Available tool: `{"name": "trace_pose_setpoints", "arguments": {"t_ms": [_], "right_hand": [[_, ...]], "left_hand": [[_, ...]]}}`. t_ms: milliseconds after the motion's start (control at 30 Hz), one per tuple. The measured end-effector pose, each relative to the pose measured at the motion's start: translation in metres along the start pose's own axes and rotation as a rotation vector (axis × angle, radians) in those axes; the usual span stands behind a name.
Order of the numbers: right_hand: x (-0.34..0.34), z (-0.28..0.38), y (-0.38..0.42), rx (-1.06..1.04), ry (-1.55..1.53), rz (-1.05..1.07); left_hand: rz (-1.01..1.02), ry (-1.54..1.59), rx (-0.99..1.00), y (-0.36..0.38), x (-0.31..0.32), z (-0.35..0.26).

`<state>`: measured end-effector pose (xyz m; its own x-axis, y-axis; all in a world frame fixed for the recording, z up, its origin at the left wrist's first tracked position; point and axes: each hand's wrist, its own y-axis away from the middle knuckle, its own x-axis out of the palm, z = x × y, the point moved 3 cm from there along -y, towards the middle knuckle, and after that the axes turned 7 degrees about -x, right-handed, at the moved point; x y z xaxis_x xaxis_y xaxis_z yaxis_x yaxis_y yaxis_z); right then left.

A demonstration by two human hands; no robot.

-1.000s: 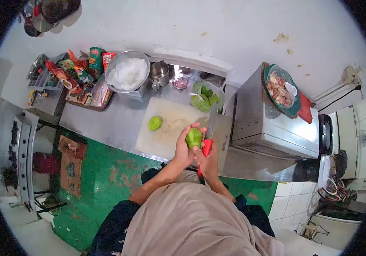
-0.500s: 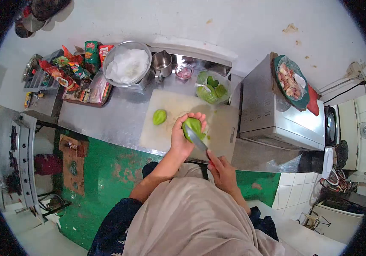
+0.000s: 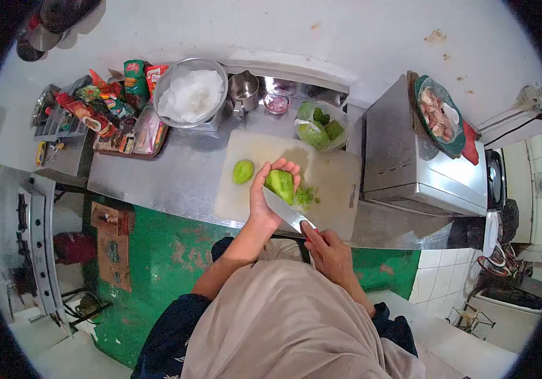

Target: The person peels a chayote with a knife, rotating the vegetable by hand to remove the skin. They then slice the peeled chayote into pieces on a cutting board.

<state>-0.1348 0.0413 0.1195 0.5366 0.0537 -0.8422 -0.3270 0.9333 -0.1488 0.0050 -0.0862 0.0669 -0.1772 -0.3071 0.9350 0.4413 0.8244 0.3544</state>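
Observation:
My left hand (image 3: 269,196) is closed around a peeled-looking green chayote (image 3: 280,185), held above the white cutting board (image 3: 331,208). My right hand (image 3: 329,252) grips the red handle of a knife (image 3: 285,211). Its blade lies along the near side of the chayote, pointing up toward my left palm. Small green scraps (image 3: 307,196) lie on the board just right of my left hand. A second chayote (image 3: 243,171), whole, rests on the board's left part.
Behind the board stand a clear container (image 3: 321,126) with green pieces, a small glass bowl (image 3: 276,102), a metal jug (image 3: 244,91) and a large bowl (image 3: 192,95) with white contents. Packets (image 3: 116,101) crowd the left. A metal appliance (image 3: 422,170) bounds the right, carrying a green plate (image 3: 441,120).
The knife blade has shifted down and left along the chayote toward my left palm. More green scraps show on the board. The whole view has shifted slightly.

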Motion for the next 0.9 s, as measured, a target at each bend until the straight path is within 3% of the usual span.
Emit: {"name": "trace_pose_setpoints", "arguments": {"t_ms": [367, 900], "right_hand": [[0.004, 0.003, -0.012, 0.012, 0.016, -0.001], [0.013, -0.007, -0.028, -0.043, 0.055, -0.068]], "left_hand": [[0.072, -0.033, -0.053, -0.005, -0.003, -0.001], [-0.031, -0.182, -0.094, -0.001, -0.006, 0.011]]}}
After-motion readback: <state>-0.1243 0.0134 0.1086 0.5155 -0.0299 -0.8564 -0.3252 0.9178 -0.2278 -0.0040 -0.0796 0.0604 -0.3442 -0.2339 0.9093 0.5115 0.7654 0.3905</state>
